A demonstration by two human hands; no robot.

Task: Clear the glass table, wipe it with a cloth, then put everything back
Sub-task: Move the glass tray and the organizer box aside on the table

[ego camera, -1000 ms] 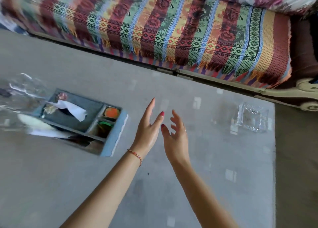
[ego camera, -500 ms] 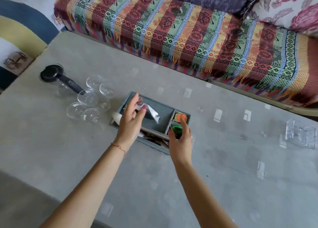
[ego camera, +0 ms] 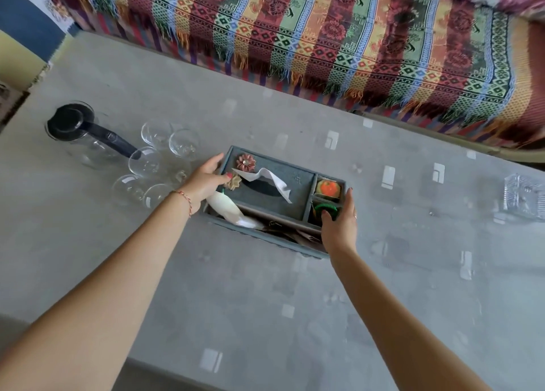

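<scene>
Nearest the camera, 2 bare forearms reach out from the near edge of the grey glass tabletop (ego camera: 265, 317) toward its middle. There sits the grey felt tissue-box organiser (ego camera: 298, 181), a white tissue (ego camera: 272, 182) poking from its slot, an orange item and a green item in the 2 small compartments at its right end, and a white object plus papers in the long front compartment.

The left hand (ego camera: 206, 181) takes the organiser's left end, thumb over the top rim beside the felt flowers and fingers wrapped round the far corner: a grasping grip on the organiser. The right hand (ego camera: 339, 222) cups the right end, fingers along the outer wall and thumb at the green compartment, likewise grasping it. Holding both short ends probably keeps the loaded box level for lifting off, the 1st step of clearing.

Half a second earlier the hands were only arriving above the organiser, fingers loose; now both have settled onto its ends.

Just left of the organiser stand 5 clear drinking glasses (ego camera: 182, 144) and, beyond them toward the left edge, a glass jug with black lid and handle (ego camera: 76, 125). A glass ashtray (ego camera: 522, 197) sits near the right edge. Past the far edge lies a sofa under a striped woven throw (ego camera: 339, 36).
</scene>
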